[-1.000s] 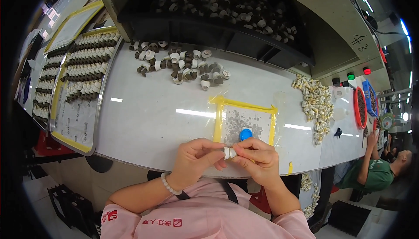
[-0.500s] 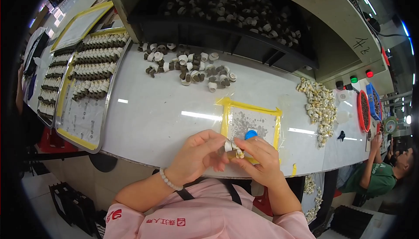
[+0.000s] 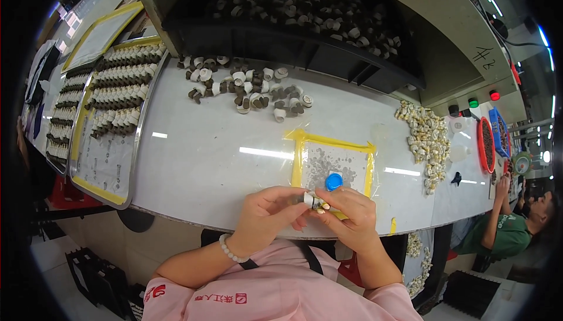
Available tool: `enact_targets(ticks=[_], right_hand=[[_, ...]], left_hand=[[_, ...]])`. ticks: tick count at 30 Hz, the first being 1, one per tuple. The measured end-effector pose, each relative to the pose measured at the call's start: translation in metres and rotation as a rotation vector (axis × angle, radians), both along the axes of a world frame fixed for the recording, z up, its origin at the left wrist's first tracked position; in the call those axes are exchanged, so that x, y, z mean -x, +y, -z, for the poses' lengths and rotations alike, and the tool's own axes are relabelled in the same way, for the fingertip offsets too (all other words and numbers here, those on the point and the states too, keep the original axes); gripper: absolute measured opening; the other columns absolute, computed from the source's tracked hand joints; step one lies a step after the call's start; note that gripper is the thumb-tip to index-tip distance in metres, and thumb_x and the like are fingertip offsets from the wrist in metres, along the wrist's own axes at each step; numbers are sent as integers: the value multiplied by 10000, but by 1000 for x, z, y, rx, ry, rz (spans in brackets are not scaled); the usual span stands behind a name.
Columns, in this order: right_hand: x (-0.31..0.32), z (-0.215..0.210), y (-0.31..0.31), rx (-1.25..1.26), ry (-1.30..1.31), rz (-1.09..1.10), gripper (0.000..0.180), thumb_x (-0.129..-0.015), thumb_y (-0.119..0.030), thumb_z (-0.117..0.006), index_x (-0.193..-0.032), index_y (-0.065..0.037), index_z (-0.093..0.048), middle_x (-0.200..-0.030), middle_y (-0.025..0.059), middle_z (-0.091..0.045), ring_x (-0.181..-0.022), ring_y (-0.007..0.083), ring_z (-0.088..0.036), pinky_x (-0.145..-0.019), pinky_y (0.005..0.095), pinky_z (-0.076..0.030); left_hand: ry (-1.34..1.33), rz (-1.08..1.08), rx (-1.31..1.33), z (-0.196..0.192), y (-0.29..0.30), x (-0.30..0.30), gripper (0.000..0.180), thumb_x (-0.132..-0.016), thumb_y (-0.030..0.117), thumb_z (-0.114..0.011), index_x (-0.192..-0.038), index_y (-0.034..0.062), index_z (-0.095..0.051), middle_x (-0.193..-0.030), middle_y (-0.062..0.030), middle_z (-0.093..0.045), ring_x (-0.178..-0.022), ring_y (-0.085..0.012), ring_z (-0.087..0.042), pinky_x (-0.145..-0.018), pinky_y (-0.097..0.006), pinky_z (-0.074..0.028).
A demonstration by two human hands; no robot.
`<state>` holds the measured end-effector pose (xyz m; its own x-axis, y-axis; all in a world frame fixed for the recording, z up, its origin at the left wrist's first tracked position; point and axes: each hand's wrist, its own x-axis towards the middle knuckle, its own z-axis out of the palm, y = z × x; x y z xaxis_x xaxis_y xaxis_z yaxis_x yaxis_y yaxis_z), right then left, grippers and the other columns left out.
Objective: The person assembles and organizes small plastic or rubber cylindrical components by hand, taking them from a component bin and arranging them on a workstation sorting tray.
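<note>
Just above the table's near edge, my two hands meet fingertip to fingertip. My left hand (image 3: pixel 265 214) pinches a small white cup-shaped piece (image 3: pixel 308 199), partly covered by the fingers. In my right hand (image 3: pixel 350 214) is a small cream-and-yellow figurine piece (image 3: pixel 320 204), pressed against the white one; whether the two are joined I cannot tell. Right behind the fingers sits a round blue cap (image 3: pixel 333 181). It rests on a white sheet (image 3: pixel 346 152) spotted with grey and framed in yellow tape.
Loose white-and-dark pieces (image 3: pixel 240 86) lie at the back, below a black bin (image 3: pixel 305 54) heaped with more. A pile of cream-and-yellow pieces (image 3: pixel 425 139) lies right. Trays (image 3: pixel 126 151) with rows of pieces stand left. At far right are a red basket (image 3: pixel 485 145) and a co-worker (image 3: pixel 510 227).
My hands stay together with both pieces; the fingers have shifted slightly and the pieces have turned a little. The whole view has moved slightly.
</note>
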<state>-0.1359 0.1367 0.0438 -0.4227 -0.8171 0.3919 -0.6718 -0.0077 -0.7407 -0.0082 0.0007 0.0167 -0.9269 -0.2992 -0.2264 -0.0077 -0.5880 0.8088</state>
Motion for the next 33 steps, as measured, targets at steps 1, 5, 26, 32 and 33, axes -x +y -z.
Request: enact_targets(ticks=[1,5,26,32,33], right_hand=[[0,0,1,-13,8,-8,372,-669,-9,-729,-1028,23,-634,-745,109,-624,-605,230,-571,-535,309,-442],[1,-1,2,-32,1,-22,381,-669,11,-720,-1037,28,-627,-751,113,-626,-606,236,-572,-541,314,-447],[2,0,12,-24,-97,-54,333,-727,-64,-719,-1049,-29,-643,-830,102,-639,-700,239,-597,-621,322,-473],[63,-17,83,-229,169,565,313,-735,-57,-703,-1038,-26,-627,-927,122,-623,-732,247,-599,-677,331,-499],[74,-19,102,-277,167,723,306,-740,-46,-696,-1035,-18,-619,-984,126,-610,-745,241,-589,-675,324,-490]], left_hand=[[-14,3,1,-1,0,-1,243,-864,-14,-584,-1106,-43,-571,-856,-118,-650,-682,-147,-631,-618,-262,-542],[-32,7,-2,0,1,-1,250,-863,2,-599,-1112,-26,-585,-848,-102,-662,-691,-125,-625,-634,-247,-527],[41,74,0,2,1,2,249,-847,-57,-557,-1093,-53,-515,-949,-130,-629,-758,-145,-625,-651,-251,-540],[-19,-59,240,-6,-28,-22,222,-827,-46,-554,-1043,-37,-507,-909,-119,-600,-741,-154,-605,-621,-242,-517],[-34,-196,454,-6,-38,-30,236,-809,-62,-577,-1037,-31,-522,-935,-109,-595,-780,-149,-595,-656,-248,-505]])
